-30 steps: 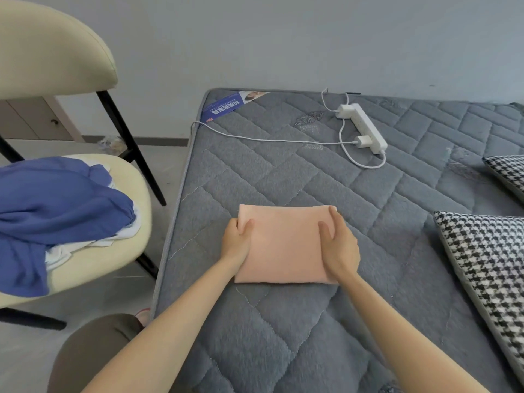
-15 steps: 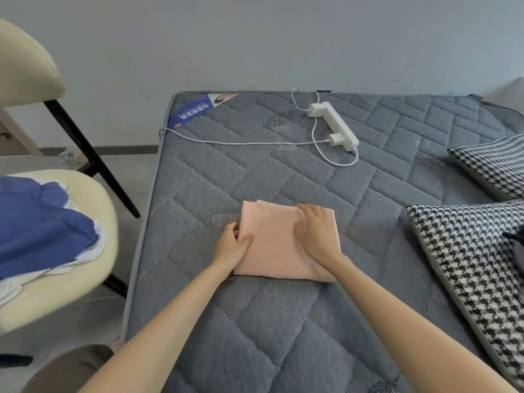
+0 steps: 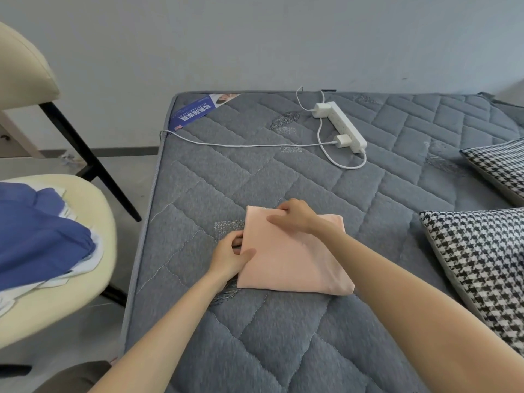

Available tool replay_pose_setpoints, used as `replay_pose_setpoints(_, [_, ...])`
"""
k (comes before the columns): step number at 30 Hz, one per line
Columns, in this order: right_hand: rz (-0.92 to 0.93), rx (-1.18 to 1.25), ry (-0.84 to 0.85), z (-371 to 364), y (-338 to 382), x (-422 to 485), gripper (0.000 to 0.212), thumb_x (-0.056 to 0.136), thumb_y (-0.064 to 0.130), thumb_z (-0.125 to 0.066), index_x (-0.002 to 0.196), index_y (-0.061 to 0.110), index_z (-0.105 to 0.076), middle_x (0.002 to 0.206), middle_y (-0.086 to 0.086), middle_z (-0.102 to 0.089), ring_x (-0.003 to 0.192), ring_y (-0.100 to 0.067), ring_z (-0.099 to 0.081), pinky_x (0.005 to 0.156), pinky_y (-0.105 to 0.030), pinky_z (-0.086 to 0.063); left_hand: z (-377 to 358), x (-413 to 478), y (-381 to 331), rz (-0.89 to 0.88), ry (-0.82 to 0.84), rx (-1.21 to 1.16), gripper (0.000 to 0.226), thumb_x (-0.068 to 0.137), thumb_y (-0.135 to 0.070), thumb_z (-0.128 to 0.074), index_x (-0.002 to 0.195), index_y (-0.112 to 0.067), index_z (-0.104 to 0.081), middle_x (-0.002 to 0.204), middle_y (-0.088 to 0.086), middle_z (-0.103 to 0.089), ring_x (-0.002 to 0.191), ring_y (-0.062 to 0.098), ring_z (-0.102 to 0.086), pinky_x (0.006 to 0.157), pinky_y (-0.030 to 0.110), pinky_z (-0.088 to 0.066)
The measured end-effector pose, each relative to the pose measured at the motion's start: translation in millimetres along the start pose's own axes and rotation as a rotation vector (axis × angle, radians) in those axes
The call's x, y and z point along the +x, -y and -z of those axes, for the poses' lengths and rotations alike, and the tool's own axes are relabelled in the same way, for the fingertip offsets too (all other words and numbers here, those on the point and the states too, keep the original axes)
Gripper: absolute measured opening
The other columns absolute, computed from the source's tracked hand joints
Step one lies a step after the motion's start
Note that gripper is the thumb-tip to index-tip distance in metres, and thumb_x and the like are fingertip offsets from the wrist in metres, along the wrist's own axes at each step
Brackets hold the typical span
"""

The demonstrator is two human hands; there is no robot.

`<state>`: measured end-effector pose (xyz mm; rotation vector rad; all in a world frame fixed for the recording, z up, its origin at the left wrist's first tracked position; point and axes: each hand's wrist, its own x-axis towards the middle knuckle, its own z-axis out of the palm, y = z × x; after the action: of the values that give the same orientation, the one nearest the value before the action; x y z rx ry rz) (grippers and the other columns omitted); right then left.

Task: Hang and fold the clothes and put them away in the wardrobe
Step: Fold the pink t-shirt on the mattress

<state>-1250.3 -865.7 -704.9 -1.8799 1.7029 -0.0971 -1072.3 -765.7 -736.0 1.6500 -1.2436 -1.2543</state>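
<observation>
Folded pink garment (image 3: 295, 262) lies flat on the grey quilted mattress (image 3: 255, 341), a rough square just below centre of view.

Left hand (image 3: 228, 258) is at the garment's 9 o'clock edge. The thumb lies on top of the cloth and the fingers are tucked at the edge, pinching it.

Right hand (image 3: 296, 217) is at the 12 o'clock edge, forearm crossing over the cloth from 4 o'clock. The fingers are curled onto the far edge with the thumb stretched flat on top, pointing to 9 o'clock. It grips the fabric there.

White power strip (image 3: 344, 129) sits at 1 o'clock from the garment, well apart, with two chargers plugged in and a white cable (image 3: 241, 145) running off toward 9 o'clock.

Two houndstooth cushions: one near the garment at 3 o'clock (image 3: 482, 276), another beyond it at 2 o'clock (image 3: 502, 168).

Cream chair (image 3: 90, 202) stands beside the mattress at 9 o'clock; a blue garment (image 3: 37, 239) is heaped on its seat over something white.
</observation>
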Motion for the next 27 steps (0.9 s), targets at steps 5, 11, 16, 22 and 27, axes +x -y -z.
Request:
replay_pose_setpoints(5, [0.046,0.165,-0.066,-1.3,-3.6,-2.2,0.023,0.088,0.046,-0.059,0.071,0.031,-0.062,0.077,0.012,-0.062,0.086,-0.017,-0.059,0.079,-0.036,-0.046,0.2,5.1,0.2,0.042,-0.002,-0.026,0.041,0.084,-0.008,-0.070,0.122,-0.010,-0.056,0.108,0.004,-0.063,0.090,0.015,-0.061,0.073,0.020,-0.048])
replay_pose_setpoints(11, [0.068,-0.096,-0.113,-21.1,0.2,-0.6,0.029,0.101,0.034,-0.037,0.118,0.023,-0.057,0.119,0.001,-0.061,0.116,-0.024,-0.047,0.096,-0.039,-0.028,-5.5,11.0,-0.2,0.093,-0.073,-0.031,0.028,0.087,-0.014,-0.068,0.114,-0.011,-0.061,0.103,0.005,-0.066,0.088,0.015,-0.061,0.078,0.028,-0.049])
replay_pose_setpoints(16, [0.246,-0.274,-0.335,-35.8,6.6,-11.0,0.044,0.101,0.014,-0.036,0.144,0.022,-0.037,0.146,-0.002,-0.039,0.134,-0.025,-0.030,0.116,-0.039,-0.014,-8.4,8.2,0.5,0.090,-0.112,0.003,0.026,0.088,-0.017,-0.066,0.113,-0.011,-0.062,0.102,0.003,-0.067,0.093,0.019,-0.062,0.089,0.035,-0.050])
replay_pose_setpoints(22, [0.208,-0.241,-0.289,-68.8,-3.0,-37.8,0.048,0.105,0.030,-0.021,0.152,0.031,-0.017,0.162,0.002,-0.008,0.149,-0.025,-0.003,0.119,-0.044,0.002,-8.4,6.9,4.4,0.101,-0.146,-0.020,0.022,0.091,-0.018,-0.062,0.112,-0.010,-0.063,0.103,0.002,-0.064,0.092,0.013,-0.059,0.082,0.026,-0.046])
replay_pose_setpoints(27, [0.167,-0.281,-0.209,-70.6,-4.3,-36.5,0.050,0.104,0.038,-0.013,0.153,0.035,-0.007,0.162,0.009,0.001,0.149,-0.024,0.005,0.119,-0.043,0.005,-9.4,1.3,5.8,0.096,-0.183,0.012,0.023,0.092,-0.015,-0.060,0.112,-0.006,-0.064,0.105,0.005,-0.066,0.091,0.012,-0.058,0.079,0.023,-0.043])
